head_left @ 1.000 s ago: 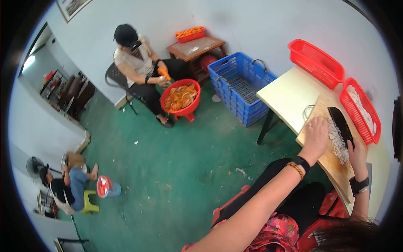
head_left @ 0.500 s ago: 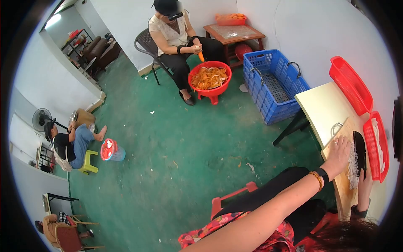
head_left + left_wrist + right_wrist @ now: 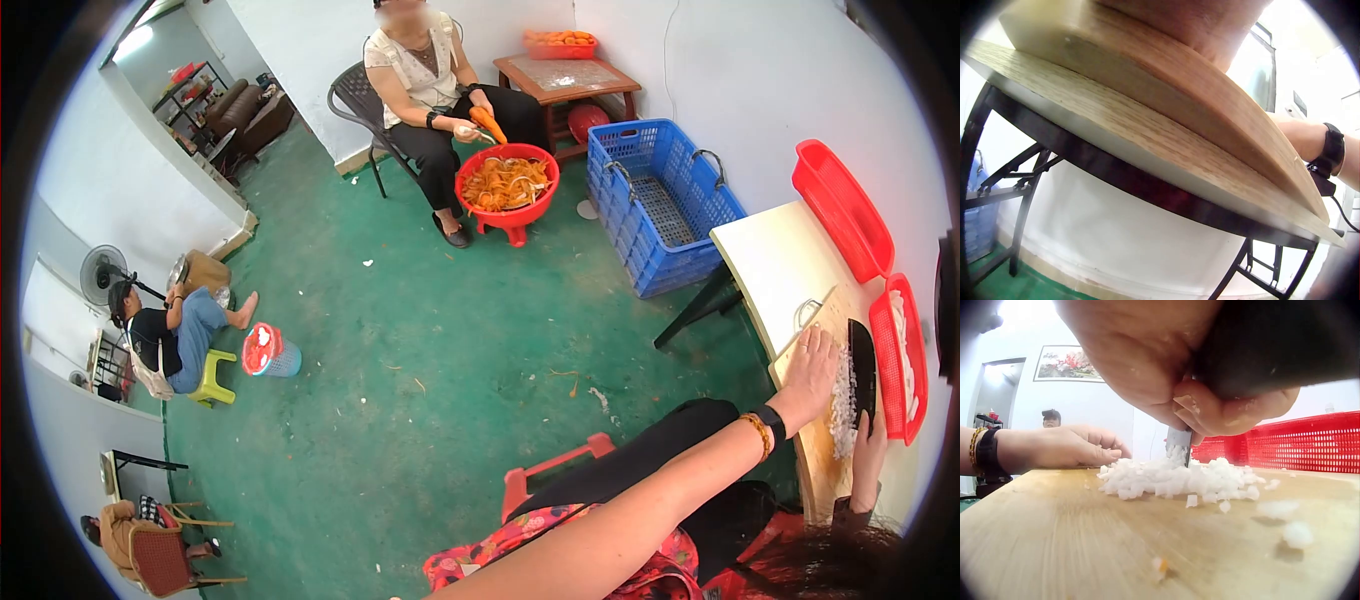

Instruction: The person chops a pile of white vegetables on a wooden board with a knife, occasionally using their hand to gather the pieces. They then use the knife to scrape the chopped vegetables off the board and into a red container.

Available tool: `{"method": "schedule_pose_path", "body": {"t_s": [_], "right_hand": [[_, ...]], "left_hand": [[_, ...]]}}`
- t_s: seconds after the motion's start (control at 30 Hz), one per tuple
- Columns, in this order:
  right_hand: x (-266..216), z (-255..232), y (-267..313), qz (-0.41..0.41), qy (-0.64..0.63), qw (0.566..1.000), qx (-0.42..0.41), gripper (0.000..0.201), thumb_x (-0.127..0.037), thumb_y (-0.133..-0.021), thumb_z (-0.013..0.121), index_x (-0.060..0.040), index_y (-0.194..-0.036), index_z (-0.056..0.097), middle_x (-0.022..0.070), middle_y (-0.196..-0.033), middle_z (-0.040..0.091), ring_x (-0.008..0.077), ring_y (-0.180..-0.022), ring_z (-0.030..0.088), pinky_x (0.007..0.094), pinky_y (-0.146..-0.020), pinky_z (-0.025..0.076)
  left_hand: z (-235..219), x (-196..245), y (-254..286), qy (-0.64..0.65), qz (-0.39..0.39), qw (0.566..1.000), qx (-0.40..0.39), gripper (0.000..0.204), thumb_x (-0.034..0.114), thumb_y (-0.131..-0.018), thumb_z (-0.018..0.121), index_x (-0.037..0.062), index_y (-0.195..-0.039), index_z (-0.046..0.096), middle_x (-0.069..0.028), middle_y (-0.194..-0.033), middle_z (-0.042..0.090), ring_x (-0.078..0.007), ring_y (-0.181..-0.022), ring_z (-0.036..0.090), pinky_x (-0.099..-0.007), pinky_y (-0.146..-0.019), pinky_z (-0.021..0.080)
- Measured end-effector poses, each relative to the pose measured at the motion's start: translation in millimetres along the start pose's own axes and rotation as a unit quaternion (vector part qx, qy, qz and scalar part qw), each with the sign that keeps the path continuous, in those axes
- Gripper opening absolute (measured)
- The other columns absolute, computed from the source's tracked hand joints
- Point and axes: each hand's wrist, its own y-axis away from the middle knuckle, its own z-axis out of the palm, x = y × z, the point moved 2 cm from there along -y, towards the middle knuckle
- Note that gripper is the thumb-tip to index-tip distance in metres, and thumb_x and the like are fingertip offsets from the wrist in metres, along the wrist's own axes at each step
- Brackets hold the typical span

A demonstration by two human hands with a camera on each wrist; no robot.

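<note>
Weight in the broad knife [image 3: 862,370] probably sat mostly in its dark, stiff blade, so the near end, clear of the edge, was the place to take hold. The chopped white pieces [image 3: 1179,480] looked moist, light and likely slippery, soft enough to crush, and better scooped than pinched. The right hand [image 3: 1141,353] gripped the knife at that end, fingers curled, the blade meeting the white pieces. The left hand [image 3: 810,372] lay on the cutting board [image 3: 1085,531] with fingers nearly straight, apparently grasping nothing. The white pieces lay between the left hand and the knife; the cutting board rested on the bench [image 3: 760,238] beside a red basket [image 3: 1310,447].
</note>
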Motion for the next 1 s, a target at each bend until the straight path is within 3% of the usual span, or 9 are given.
{"method": "schedule_pose_path", "body": {"t_s": [0.07,0.17,0.27,0.37,0.47,0.57,0.77,0.87,1.0], "right_hand": [[-13,-5,0,0.010,-0.010,1.000,-0.004,0.030,-0.013,-0.098,0.053,0.0084,-0.119,0.056,0.0260,-0.110,0.063,0.0376,-0.102,0.061,0.0406,-0.091,0.047],[-12,-4,0,-0.010,0.009,1.000,0.012,0.029,-0.012,-0.097,0.054,0.0081,-0.117,0.057,0.0259,-0.108,0.063,0.0386,-0.100,0.060,0.0401,-0.090,0.047],[-23,-9,-1,0.009,0.001,1.000,0.000,0.027,-0.012,-0.097,0.054,0.0080,-0.116,0.058,0.0262,-0.106,0.063,0.0396,-0.098,0.060,0.0404,-0.088,0.047],[-23,-8,0,-0.010,0.007,1.000,0.016,0.027,-0.011,-0.096,0.055,0.0083,-0.115,0.058,0.0264,-0.103,0.063,0.0396,-0.096,0.061,0.0413,-0.086,0.048],[-19,-3,-1,-0.100,0.012,0.992,0.077,0.027,-0.010,-0.096,0.055,0.0079,-0.116,0.057,0.0265,-0.104,0.064,0.0394,-0.097,0.062,0.0419,-0.085,0.048],[-18,-7,0,-0.028,0.007,0.999,0.014,0.029,-0.009,-0.095,0.055,0.0070,-0.119,0.057,0.0262,-0.108,0.064,0.0386,-0.100,0.062,0.0419,-0.087,0.048],[-16,-4,1,-0.033,0.008,0.999,0.042,0.026,-0.008,-0.095,0.055,0.0061,-0.116,0.058,0.0256,-0.104,0.064,0.0395,-0.096,0.062,0.0416,-0.085,0.048],[-28,-9,1,-0.040,0.015,0.998,0.050,0.021,-0.009,-0.094,0.056,0.0060,-0.108,0.060,0.0247,-0.096,0.064,0.0398,-0.089,0.062,0.0420,-0.079,0.049],[-28,-6,0,-0.060,0.026,0.996,0.058,0.019,-0.013,-0.094,0.057,0.0054,-0.099,0.061,0.0239,-0.085,0.063,0.0396,-0.080,0.062,0.0431,-0.073,0.049]], "left_hand": [[10,-2,0,0.009,0.006,1.000,0.014,0.040,0.011,-0.080,0.054,-0.0082,-0.115,0.054,-0.0258,-0.125,0.050,-0.0408,-0.128,0.041,-0.0467,-0.112,0.027],[-3,-1,-1,0.043,0.001,0.998,-0.054,0.040,0.011,-0.083,0.051,-0.0085,-0.118,0.053,-0.0273,-0.129,0.047,-0.0416,-0.131,0.039,-0.0473,-0.114,0.025],[8,-1,1,0.004,0.018,1.000,-0.017,0.043,0.011,-0.085,0.049,-0.0097,-0.122,0.051,-0.0289,-0.135,0.044,-0.0418,-0.135,0.035,-0.0463,-0.116,0.022],[-2,-1,-1,0.008,0.010,0.999,-0.052,0.047,0.013,-0.085,0.049,-0.0081,-0.127,0.050,-0.0293,-0.141,0.040,-0.0415,-0.140,0.029,-0.0465,-0.118,0.019],[-4,0,-2,-0.044,0.015,0.995,-0.094,0.051,0.023,-0.092,0.045,-0.0055,-0.135,0.046,-0.0283,-0.148,0.034,-0.0417,-0.143,0.022,-0.0505,-0.119,0.011],[5,1,-1,-0.051,0.023,0.995,-0.086,0.057,0.033,-0.096,0.044,-0.0053,-0.138,0.043,-0.0280,-0.149,0.032,-0.0423,-0.144,0.021,-0.0526,-0.118,0.010],[-23,6,-5,-0.004,-0.079,0.989,-0.128,0.068,0.043,-0.094,0.050,-0.0056,-0.140,0.040,-0.0269,-0.148,0.034,-0.0428,-0.141,0.024,-0.0525,-0.117,0.015],[-33,6,-8,0.021,-0.084,0.980,-0.179,0.071,0.045,-0.095,0.047,-0.0075,-0.142,0.037,-0.0276,-0.151,0.029,-0.0425,-0.143,0.022,-0.0499,-0.118,0.013],[-27,2,-5,-0.001,-0.057,0.989,-0.133,0.070,0.044,-0.095,0.048,-0.0101,-0.138,0.040,-0.0287,-0.145,0.038,-0.0407,-0.140,0.030,-0.0467,-0.117,0.018]]}}
